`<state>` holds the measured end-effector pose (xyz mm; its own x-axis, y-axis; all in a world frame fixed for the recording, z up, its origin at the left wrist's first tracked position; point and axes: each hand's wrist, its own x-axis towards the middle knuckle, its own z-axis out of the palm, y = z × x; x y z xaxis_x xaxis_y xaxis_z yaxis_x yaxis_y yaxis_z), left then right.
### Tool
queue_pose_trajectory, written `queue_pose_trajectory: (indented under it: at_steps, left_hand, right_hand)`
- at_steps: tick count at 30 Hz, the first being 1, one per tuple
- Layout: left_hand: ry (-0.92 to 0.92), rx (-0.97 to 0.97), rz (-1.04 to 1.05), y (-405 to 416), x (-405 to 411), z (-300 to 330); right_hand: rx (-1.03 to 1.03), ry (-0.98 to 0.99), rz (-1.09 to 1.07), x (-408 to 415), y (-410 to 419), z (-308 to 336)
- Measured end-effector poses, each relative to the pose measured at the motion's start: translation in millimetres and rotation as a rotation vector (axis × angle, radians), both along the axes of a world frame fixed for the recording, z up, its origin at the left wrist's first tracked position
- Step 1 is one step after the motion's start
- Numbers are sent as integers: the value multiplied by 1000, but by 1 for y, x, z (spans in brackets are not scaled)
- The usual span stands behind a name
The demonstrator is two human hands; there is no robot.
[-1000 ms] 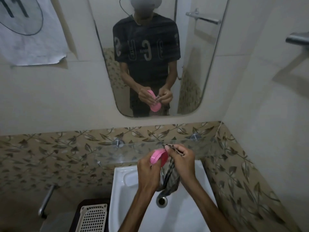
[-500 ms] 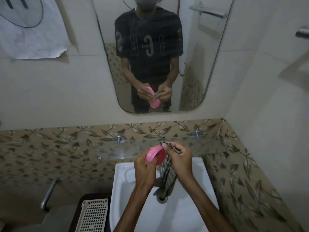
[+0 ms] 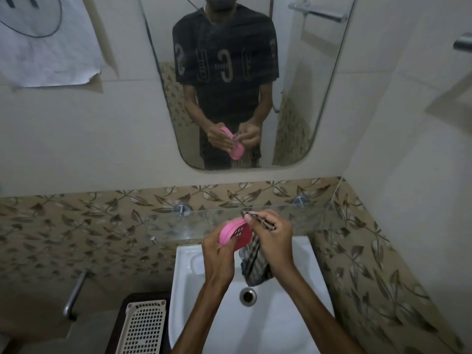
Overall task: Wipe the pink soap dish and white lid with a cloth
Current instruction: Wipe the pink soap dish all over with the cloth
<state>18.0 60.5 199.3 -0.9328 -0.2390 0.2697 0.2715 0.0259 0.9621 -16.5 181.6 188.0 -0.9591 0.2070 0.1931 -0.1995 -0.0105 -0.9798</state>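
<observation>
Over the white sink (image 3: 293,325), my left hand (image 3: 219,259) grips the pink soap dish (image 3: 236,235), tilted so its slotted inside faces me. My right hand (image 3: 270,241) pinches a dark striped cloth (image 3: 255,267) at the dish's right rim; the rest of the cloth hangs down toward the drain (image 3: 247,295). I see no white lid. The mirror (image 3: 293,98) reflects both hands, the dish and the cloth.
A glass shelf (image 3: 184,226) runs along the leaf-patterned tiles just behind my hands. A white perforated basket (image 3: 144,328) sits on a dark stand left of the sink, beside a metal bar (image 3: 75,293). The tiled side wall is close on the right.
My left hand has turned the pink dish so that its slotted inside shows. My right hand stays at the rim with the cloth.
</observation>
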Motion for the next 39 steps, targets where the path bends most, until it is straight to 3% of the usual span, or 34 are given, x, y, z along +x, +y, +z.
queue_pose_trajectory:
  at_steps: [3, 9, 14, 16, 23, 29, 36, 39]
  left_hand:
    - [40, 0, -13, -3, 3, -1]
    - [16, 4, -27, -6, 6, -3]
    - [-190, -90, -60, -16, 0, -7]
    - [-274, -143, -144, -22, -3, -1]
    - [-391, -455, -463, -36, -15, 22]
    - [-343, -372, -431, -23, -12, 4]
    - [-292, -572, -234, -12, -13, -19]
    - [-238, -573, -202, -14, -8, -21]
  right_hand:
    - [-99, -196, -20, -9, 13, -6]
    - [-460, -488, 286, -10, 22, 2]
    - [-506, -446, 298, -7, 26, 4]
    - [-447, -374, 309, -6, 30, 7]
    - [188, 61, 328, 4, 26, 24]
    - [536, 258, 314, 22, 12, 25]
    - [389, 120, -31, 14, 8, 22]
    - [433, 196, 11, 24, 4, 19]
